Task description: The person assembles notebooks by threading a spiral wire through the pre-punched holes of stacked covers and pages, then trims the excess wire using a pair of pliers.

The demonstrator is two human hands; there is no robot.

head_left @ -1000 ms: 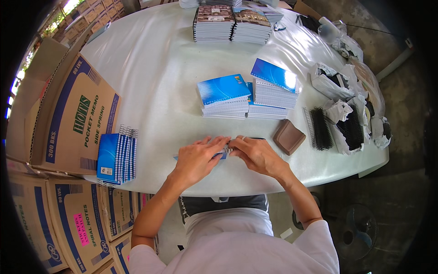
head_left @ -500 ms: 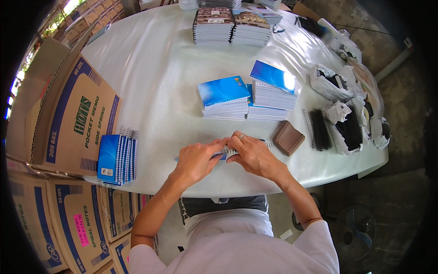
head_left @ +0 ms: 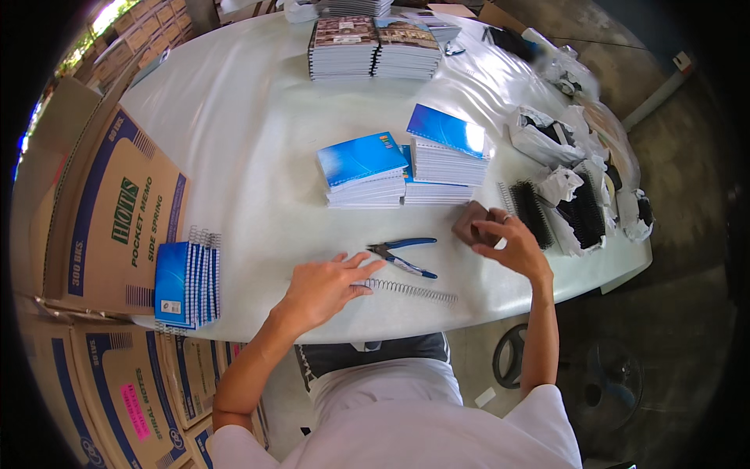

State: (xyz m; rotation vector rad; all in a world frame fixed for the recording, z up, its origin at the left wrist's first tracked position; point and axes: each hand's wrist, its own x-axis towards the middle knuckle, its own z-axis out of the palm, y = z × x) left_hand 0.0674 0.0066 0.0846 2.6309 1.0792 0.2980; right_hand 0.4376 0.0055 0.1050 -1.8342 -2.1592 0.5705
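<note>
My left hand (head_left: 324, 293) is over the near part of the table, its thumb and fingers around the left end of a long wire spiral coil (head_left: 414, 291). Whatever lies under that palm is hidden. The coil's free length stretches to the right across the table. Just beyond it lie blue-handled cutting pliers (head_left: 404, 258), jaws pointing left. My right hand (head_left: 512, 242) is at a brown square block (head_left: 469, 221) with a hollowed top, thumb and fingers apart, fingertips touching it.
Blue-covered notepads (head_left: 363, 168) are stacked beyond the pliers, with another stack (head_left: 445, 152) beside them. Coil-bound pads (head_left: 187, 281) stand by a large carton (head_left: 129, 211) at left. Black coils (head_left: 531, 211) and wrapped bundles (head_left: 582, 207) sit at right. Thick books (head_left: 371, 51) are farther back.
My hands have parted. The right one moved right, from the coil to the brown block, while the left stayed at the coil. The pliers and the coil's length now show, uncovered.
</note>
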